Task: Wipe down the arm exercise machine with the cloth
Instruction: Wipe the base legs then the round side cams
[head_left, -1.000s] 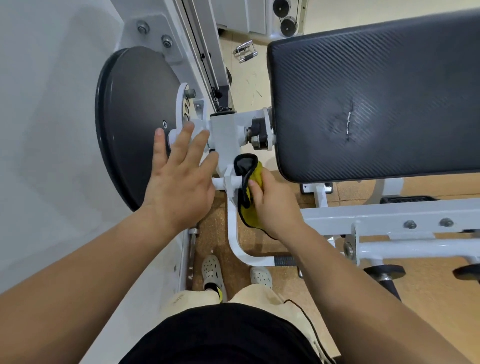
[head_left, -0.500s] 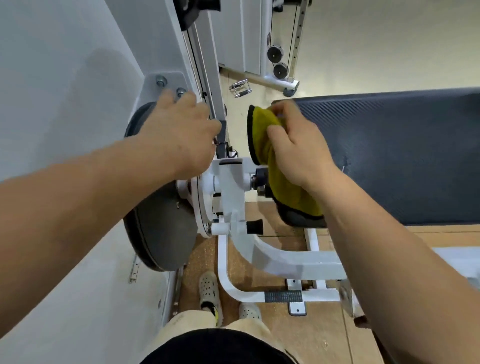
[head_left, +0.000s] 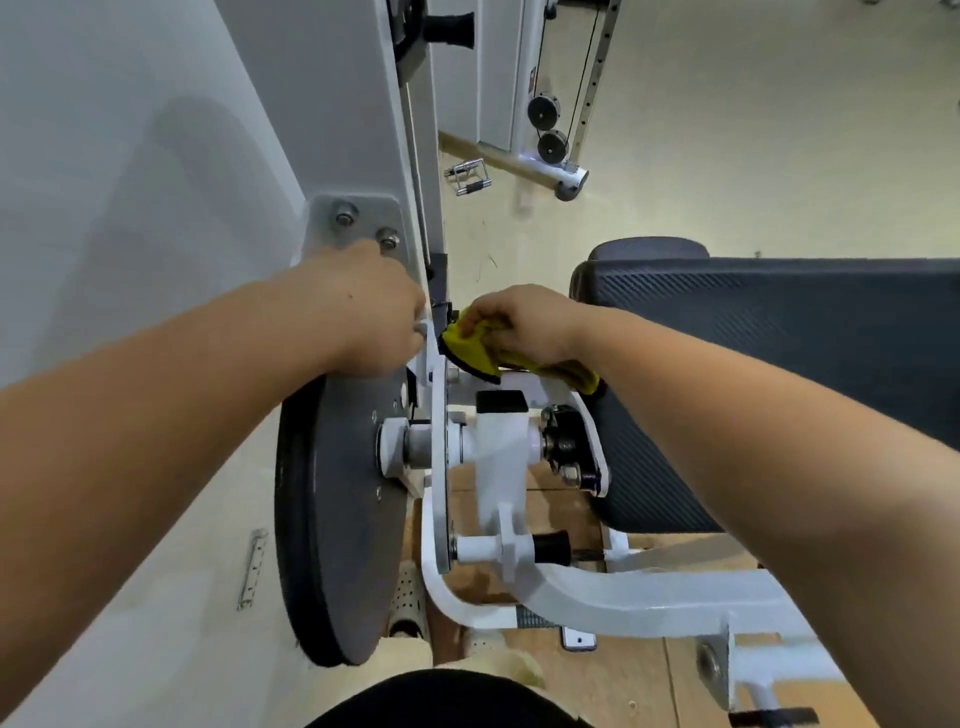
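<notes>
Yellow cloth with a dark edge is bunched up and pressed onto the top of the white arm machine frame, just above its pivot.

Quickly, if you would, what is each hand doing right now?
Left hand: curled against the machine; grip cannot be told.
Right hand: holding the cloth.

Yellow cloth w/ black edge, white machine frame, black diag-ribbed pad, dk grey disc.
</notes>
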